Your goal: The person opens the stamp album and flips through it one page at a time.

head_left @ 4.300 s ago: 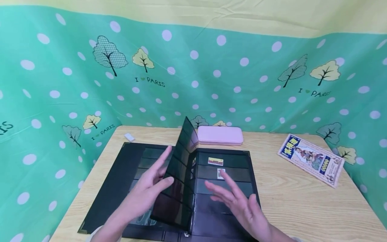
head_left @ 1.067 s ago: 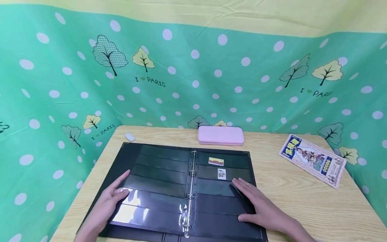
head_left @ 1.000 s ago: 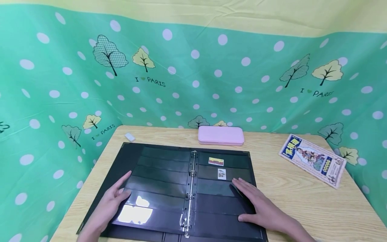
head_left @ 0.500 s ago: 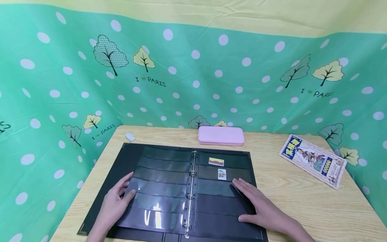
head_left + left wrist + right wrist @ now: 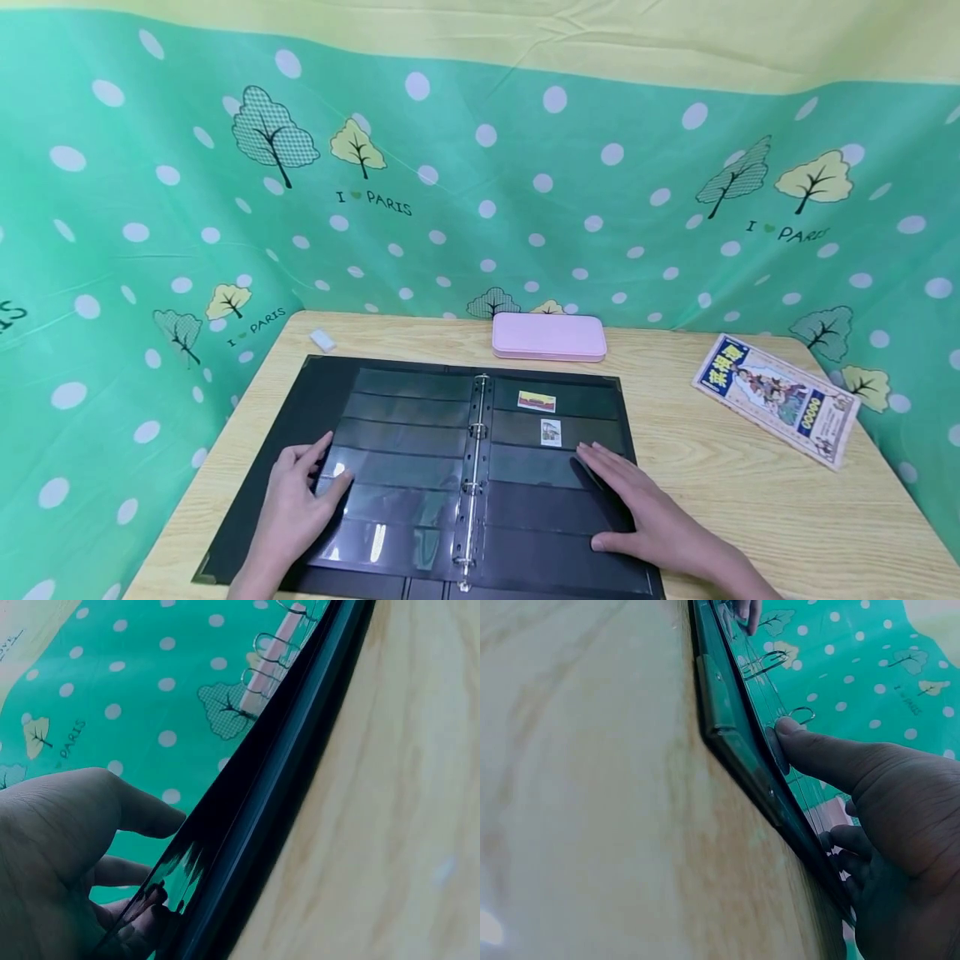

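Note:
A black ring-binder stamp album [image 5: 300, 408] lies spread on the table, with metal rings along its middle. At its left, my left hand [image 5: 294, 500] holds the outer edge of the left stock page [image 5: 405, 454], thumb on top and other fingers beneath, the edge slightly raised. In the left wrist view the fingers of my left hand [image 5: 67, 847] show partly through the clear sheet. My right hand [image 5: 648, 517] rests flat on the right page [image 5: 540, 500], fingers extended. Two stamps sit in that page's upper rows: a red-yellow stamp [image 5: 537, 402] and a pale stamp [image 5: 551, 432].
A pink case [image 5: 549, 337] lies behind the album. At the back left is a small white block [image 5: 323, 340]. To the right lies a printed booklet [image 5: 776, 400] on the wooden table [image 5: 720, 508]. A green dotted cloth [image 5: 480, 208] hangs around the back and sides.
Earlier a page stood upright and was turned over to the left. Over the last second my left hand has shifted right with the left page's edge. My right hand has stayed on the right page.

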### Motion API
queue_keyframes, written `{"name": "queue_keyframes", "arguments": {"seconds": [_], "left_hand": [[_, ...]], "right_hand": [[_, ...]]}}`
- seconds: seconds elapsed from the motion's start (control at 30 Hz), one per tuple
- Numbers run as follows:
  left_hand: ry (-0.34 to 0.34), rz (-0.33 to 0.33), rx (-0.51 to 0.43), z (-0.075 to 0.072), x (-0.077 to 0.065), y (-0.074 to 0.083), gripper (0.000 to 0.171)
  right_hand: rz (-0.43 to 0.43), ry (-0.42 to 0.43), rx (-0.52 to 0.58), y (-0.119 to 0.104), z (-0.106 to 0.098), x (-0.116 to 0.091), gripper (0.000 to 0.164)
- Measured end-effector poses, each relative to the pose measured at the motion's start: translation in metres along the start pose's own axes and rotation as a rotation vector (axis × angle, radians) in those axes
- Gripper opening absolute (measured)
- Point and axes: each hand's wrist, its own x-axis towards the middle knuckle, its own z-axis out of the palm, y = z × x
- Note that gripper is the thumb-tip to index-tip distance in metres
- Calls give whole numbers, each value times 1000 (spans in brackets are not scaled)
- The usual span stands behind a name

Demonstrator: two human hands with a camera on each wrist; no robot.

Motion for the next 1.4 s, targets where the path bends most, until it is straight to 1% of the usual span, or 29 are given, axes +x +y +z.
{"name": "queue_keyframes", "arguments": {"seconds": [0.1, 0.27, 0.37, 0.5, 0.67, 0.87, 1.07, 1.13, 1.23, 1.4], "left_hand": [[-13, -5, 19, 1, 1, 0, 71], [-51, -50, 23, 2, 2, 1, 71], [-53, -58, 28, 3, 3, 2, 70], [-49, -41, 41, 3, 3, 2, 71], [-78, -35, 44, 2, 3, 2, 76], [-95, -18, 64, 0, 3, 0, 79], [-136, -42, 74, -1, 2, 1, 81], [-131, -39, 78, -1, 2, 1, 80], [-105, -20, 85, 2, 0, 1, 79], [-67, 18, 79, 8, -2, 1, 80]], "right_hand": [[7, 1, 2, 0, 1, 0, 106], [0, 5, -2, 1, 1, 0, 105], [-17, 9, -8, 2, 2, 0, 104], [-29, 13, -17, 4, 2, 0, 103], [-33, 10, -17, 4, 2, -1, 103], [-39, 10, -19, 5, 1, -1, 103], [-32, 13, -16, 6, 3, -1, 103], [-37, 15, -19, 6, 3, -1, 103], [-37, 8, -33, 7, 4, -1, 104], [-13, -5, -28, 4, -1, -3, 100]]}}
